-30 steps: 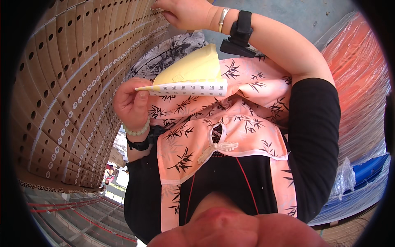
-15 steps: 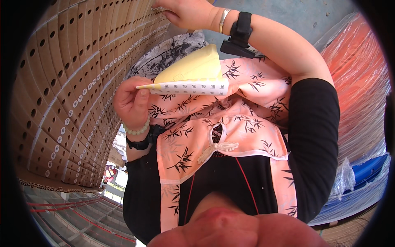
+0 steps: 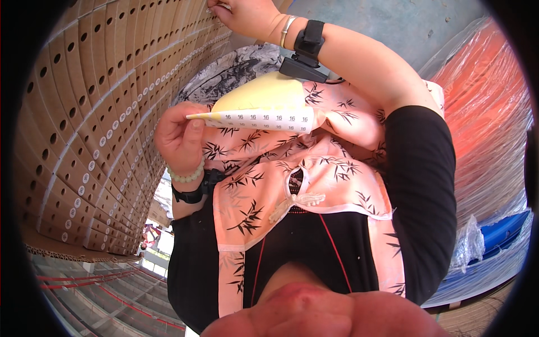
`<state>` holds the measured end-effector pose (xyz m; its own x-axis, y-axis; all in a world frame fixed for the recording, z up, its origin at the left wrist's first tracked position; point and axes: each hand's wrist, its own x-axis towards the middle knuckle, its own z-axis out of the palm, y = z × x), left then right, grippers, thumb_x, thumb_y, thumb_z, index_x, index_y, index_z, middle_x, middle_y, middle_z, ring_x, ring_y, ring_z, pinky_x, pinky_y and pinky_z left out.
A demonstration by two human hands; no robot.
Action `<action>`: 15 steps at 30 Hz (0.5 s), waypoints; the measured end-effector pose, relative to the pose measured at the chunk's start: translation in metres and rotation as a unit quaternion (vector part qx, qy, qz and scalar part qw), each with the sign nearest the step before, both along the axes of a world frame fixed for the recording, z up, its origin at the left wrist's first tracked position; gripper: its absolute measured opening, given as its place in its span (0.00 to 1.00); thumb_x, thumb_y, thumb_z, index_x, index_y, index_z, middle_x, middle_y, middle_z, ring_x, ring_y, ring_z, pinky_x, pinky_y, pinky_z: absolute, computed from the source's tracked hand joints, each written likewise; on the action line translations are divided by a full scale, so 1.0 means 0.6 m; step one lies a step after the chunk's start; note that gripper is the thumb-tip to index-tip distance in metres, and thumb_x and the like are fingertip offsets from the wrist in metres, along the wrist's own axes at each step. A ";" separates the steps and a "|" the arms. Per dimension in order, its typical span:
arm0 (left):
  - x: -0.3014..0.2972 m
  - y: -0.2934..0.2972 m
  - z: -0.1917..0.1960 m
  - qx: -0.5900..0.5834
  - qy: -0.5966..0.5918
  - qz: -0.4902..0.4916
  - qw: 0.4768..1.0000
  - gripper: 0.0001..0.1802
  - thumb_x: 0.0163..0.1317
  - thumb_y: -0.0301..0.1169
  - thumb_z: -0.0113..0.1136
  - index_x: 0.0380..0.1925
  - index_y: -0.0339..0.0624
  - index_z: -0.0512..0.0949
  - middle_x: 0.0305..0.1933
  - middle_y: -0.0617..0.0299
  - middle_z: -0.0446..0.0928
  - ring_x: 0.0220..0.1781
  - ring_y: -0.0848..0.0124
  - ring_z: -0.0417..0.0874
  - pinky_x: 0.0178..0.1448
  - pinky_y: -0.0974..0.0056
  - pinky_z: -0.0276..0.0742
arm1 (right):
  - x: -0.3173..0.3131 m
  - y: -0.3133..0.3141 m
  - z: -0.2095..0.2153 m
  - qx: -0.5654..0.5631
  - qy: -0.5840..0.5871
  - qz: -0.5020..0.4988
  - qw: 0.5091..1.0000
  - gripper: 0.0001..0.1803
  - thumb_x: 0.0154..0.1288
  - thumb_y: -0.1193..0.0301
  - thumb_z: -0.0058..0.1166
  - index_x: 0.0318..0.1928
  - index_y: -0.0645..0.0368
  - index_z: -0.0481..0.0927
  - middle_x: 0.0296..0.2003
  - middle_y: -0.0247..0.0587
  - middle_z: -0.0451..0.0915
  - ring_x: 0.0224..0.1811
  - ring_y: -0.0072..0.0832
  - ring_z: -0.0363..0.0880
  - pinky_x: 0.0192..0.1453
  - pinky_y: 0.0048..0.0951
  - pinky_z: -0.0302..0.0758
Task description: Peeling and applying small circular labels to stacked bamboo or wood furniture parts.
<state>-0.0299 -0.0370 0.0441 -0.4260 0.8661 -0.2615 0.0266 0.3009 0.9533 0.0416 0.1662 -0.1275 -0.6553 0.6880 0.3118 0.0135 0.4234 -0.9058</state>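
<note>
My left hand (image 3: 181,140) pinches the end of a curled sheet of round number stickers (image 3: 266,119). The sheet's yellow backing (image 3: 259,94) folds up behind the printed white face, in front of my apron. My right hand (image 3: 244,17) reaches to the upper left, its thumb and fingers closed together close to the wall of brown cardboard boxes (image 3: 106,112). Whatever its fingertips hold is too small to make out, and part of the hand lies beyond the upper edge. Small round white stickers (image 3: 85,178) run in rows along the boxes.
Stacked cardboard with dark round holes fills the left side. On the right stands a bundle of orange things in clear plastic wrap (image 3: 477,101), with a blue piece (image 3: 502,233) below it. A black-and-white patterned cloth (image 3: 230,73) lies beyond the sheet, above the grey floor (image 3: 382,22).
My right hand and forearm have shifted slightly left and up along the boxes. The yellow backing has bent lower; my left hand keeps its hold on the sheet.
</note>
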 end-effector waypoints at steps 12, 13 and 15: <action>0.005 -0.014 0.016 0.053 -0.014 -0.013 0.998 0.06 0.67 0.27 0.57 0.38 0.33 0.75 0.37 0.53 0.80 0.41 0.63 0.82 0.55 0.50 0.78 | 0.013 -0.024 -0.018 0.026 0.049 -0.055 0.997 0.08 0.60 0.73 0.55 0.40 0.61 0.77 0.35 0.50 0.75 0.39 0.48 0.76 0.44 0.41 0.74; 0.007 -0.013 0.019 0.055 -0.011 -0.012 0.998 0.07 0.68 0.27 0.57 0.38 0.33 0.75 0.36 0.53 0.80 0.40 0.62 0.82 0.55 0.49 0.79 | 0.013 -0.024 -0.019 0.033 0.045 -0.057 0.997 0.08 0.60 0.74 0.56 0.40 0.62 0.77 0.35 0.50 0.75 0.39 0.48 0.75 0.44 0.41 0.74; 0.007 -0.016 0.018 0.051 -0.008 -0.005 0.999 0.08 0.68 0.28 0.57 0.37 0.33 0.75 0.36 0.53 0.80 0.39 0.63 0.82 0.54 0.49 0.79 | 0.013 -0.023 -0.019 0.037 0.036 -0.058 0.997 0.07 0.59 0.74 0.56 0.39 0.62 0.76 0.34 0.50 0.74 0.38 0.48 0.75 0.43 0.41 0.74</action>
